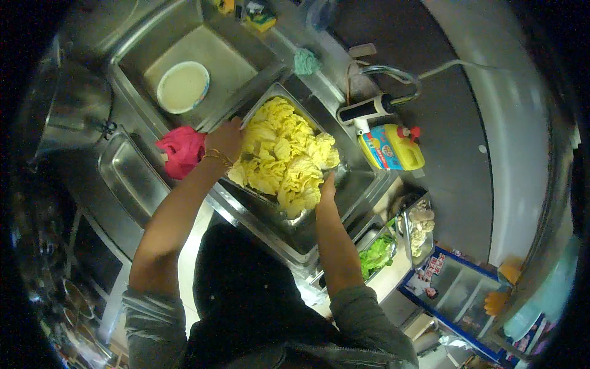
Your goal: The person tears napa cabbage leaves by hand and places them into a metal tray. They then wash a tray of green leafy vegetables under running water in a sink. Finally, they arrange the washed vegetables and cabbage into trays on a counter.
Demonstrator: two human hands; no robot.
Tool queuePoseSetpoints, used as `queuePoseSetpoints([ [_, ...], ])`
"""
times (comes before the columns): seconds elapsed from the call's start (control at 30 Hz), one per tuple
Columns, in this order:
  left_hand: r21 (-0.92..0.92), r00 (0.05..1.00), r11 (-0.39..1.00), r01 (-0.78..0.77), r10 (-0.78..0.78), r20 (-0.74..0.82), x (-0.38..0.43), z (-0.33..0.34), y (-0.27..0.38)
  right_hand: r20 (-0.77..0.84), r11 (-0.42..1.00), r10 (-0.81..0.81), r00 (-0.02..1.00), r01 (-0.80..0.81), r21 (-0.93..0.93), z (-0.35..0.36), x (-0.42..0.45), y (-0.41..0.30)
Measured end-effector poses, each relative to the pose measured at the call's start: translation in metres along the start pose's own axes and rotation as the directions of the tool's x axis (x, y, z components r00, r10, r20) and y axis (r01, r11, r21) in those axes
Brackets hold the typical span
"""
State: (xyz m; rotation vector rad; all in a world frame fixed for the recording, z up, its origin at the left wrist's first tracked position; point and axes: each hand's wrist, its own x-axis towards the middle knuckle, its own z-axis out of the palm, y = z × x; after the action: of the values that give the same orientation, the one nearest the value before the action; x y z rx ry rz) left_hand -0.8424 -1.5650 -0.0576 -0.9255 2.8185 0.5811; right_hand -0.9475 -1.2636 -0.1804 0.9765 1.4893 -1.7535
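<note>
A rectangular metal pan point(273, 91) heaped with torn yellow napa cabbage leaves point(281, 154) is over the right-hand sink basin point(295, 237). My left hand point(226, 139), with a bracelet at its wrist, grips the pan's left side. At the opposite side, my right hand point(327, 188) holds the pan's near right end, its thumb raised beside the leaves and its other fingers hidden. Cabbage covers much of the pan's near right rim. A crumpled red plastic bag or cloth point(182, 152) lies just left of my left hand.
A white bowl of cloudy liquid point(183, 87) sits in the left basin point(230, 64). Behind the sink are a faucet point(392, 92), a yellow jug point(392, 147) and a green scrubber point(307, 62). Containers of green lettuce point(378, 256) and pale pieces point(420, 226) stand right; an empty metal tray point(133, 173) lies left.
</note>
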Motion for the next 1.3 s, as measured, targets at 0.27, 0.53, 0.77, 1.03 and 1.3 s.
queuePoseSetpoints([
  [0.27, 0.077, 0.997, 0.994, -0.076, 0.078, -0.017, -0.02, -0.102, 0.038, 0.624, 0.796, -0.214, 0.752, -0.236, 0.558, 0.05, -0.08, -0.015],
  [0.53, 0.184, 0.97, 0.958, -0.222, 0.237, -0.064, -0.028, -0.139, 0.094, 0.544, 0.685, -0.265, 0.796, -0.241, 0.687, 0.032, -0.106, -0.013],
  [0.77, 0.18, 0.978, 0.961, -0.21, 0.208, 0.03, -0.036, -0.131, 0.11, 0.519, 0.653, -0.276, 0.809, -0.238, 0.719, 0.011, -0.083, -0.005],
  [1.03, 0.187, 0.974, 0.956, -0.225, 0.221, 0.041, -0.037, -0.126, 0.118, 0.512, 0.648, -0.261, 0.818, -0.245, 0.721, 0.013, -0.092, -0.008],
  [1.3, 0.222, 0.974, 0.948, -0.227, 0.221, 0.054, -0.043, -0.142, 0.132, 0.515, 0.659, -0.249, 0.82, -0.246, 0.711, 0.019, -0.091, -0.016],
])
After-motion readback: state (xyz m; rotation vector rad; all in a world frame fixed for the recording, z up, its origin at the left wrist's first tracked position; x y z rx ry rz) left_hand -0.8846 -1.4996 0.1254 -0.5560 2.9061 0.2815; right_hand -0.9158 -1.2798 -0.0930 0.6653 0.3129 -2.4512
